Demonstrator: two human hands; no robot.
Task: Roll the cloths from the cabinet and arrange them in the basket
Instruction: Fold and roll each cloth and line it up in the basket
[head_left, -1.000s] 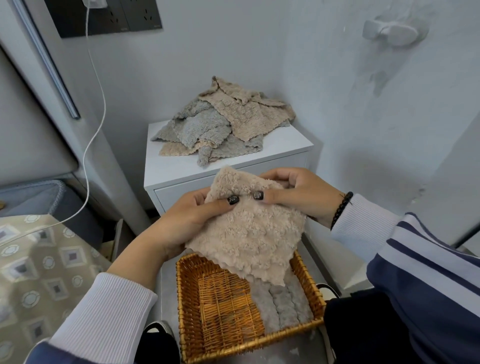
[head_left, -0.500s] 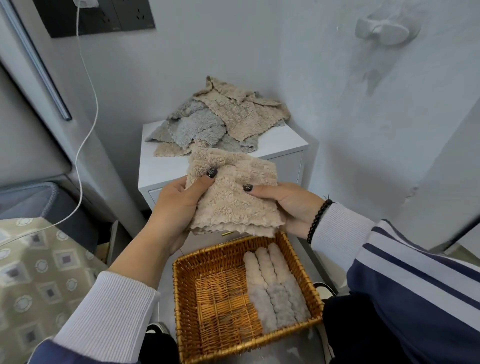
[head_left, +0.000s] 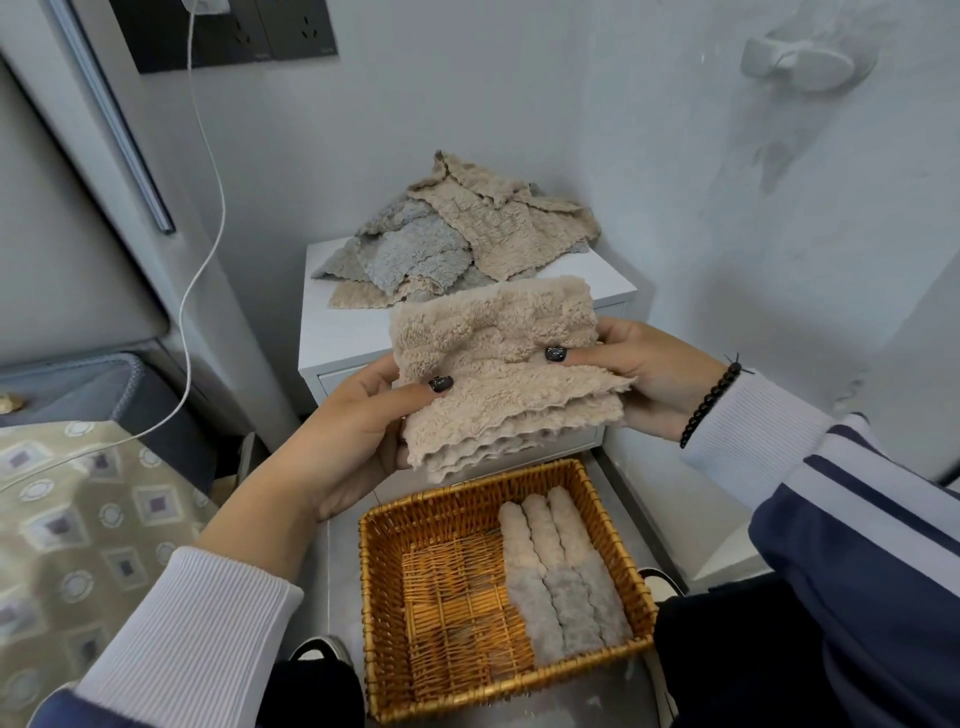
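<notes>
A fluffy beige cloth (head_left: 498, 364), folded into layers with its top edge turned over, is held in the air above the basket. My left hand (head_left: 358, 431) grips its left side with the thumb on top. My right hand (head_left: 644, 374) pinches its right side. Below, a wicker basket (head_left: 384, 597) on the floor holds rolled cloths (head_left: 556, 566) along its right side, beige ones at the far end and grey ones nearer me. A loose pile of beige and grey cloths (head_left: 457, 239) lies on the white cabinet (head_left: 332, 332) behind.
A white cable (head_left: 208, 208) hangs from a wall socket at the upper left. A patterned cushion (head_left: 78, 519) sits to the left. White walls close the corner behind and to the right of the cabinet. My shoe tips show beside the basket.
The cloth hung open over the basket a second ago. It has been folded up and lifted, its top edge is now turned over, and the rolled cloths in the basket have come into view.
</notes>
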